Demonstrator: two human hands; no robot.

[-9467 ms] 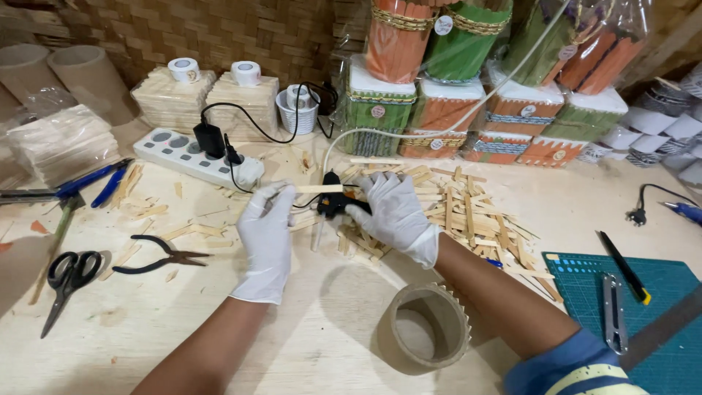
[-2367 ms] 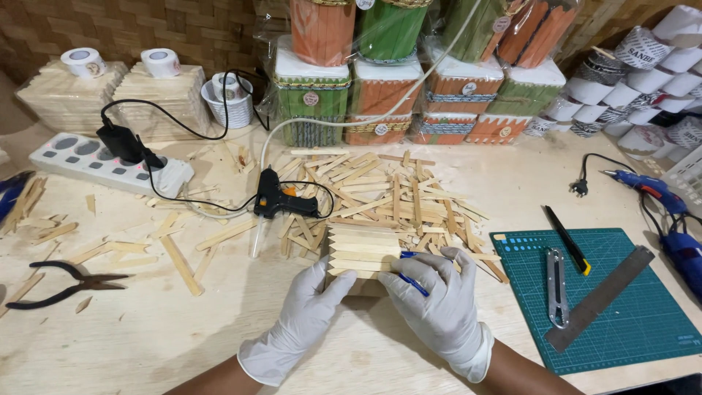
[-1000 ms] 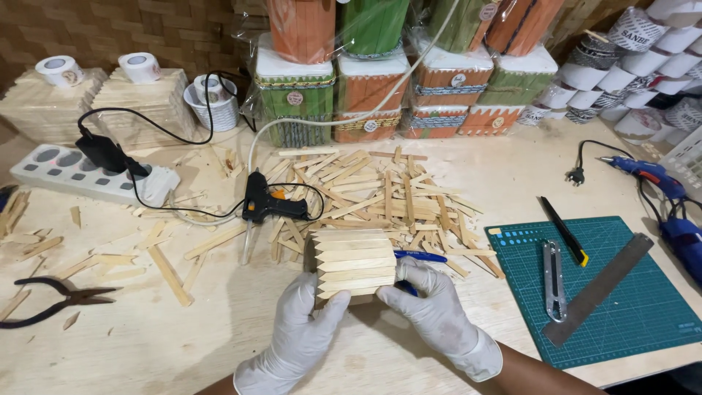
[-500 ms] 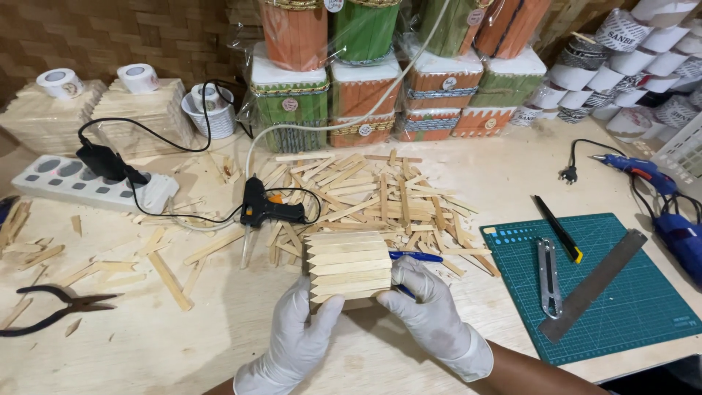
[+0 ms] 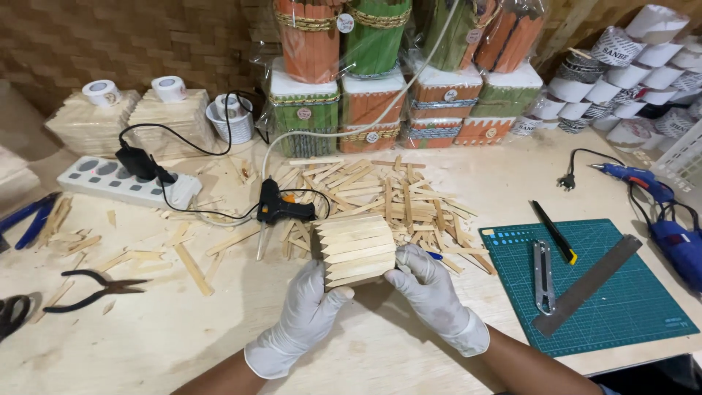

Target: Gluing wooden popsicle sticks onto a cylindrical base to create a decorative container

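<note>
Workbench [image 5: 183, 344] strewn with loose wooden sticks [image 5: 395, 190]. Stick-clad cylinder [image 5: 356, 250] held above bench centre, visible side fully clad, far side unseen. Left hand [image 5: 307, 311] and right hand [image 5: 431, 292], 2 gloved, clasped around cylinder ends. Glue gun [image 5: 281, 211] laid aside, just behind.

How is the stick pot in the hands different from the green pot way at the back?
The stick holder in the gloved left hand and right hand is bare pale wood; the green holder is painted. The bare one lies on its side, unwrapped; the green one stands upright, stacked on others, in clear plastic. Both are made of flat sticks side by side.
</note>
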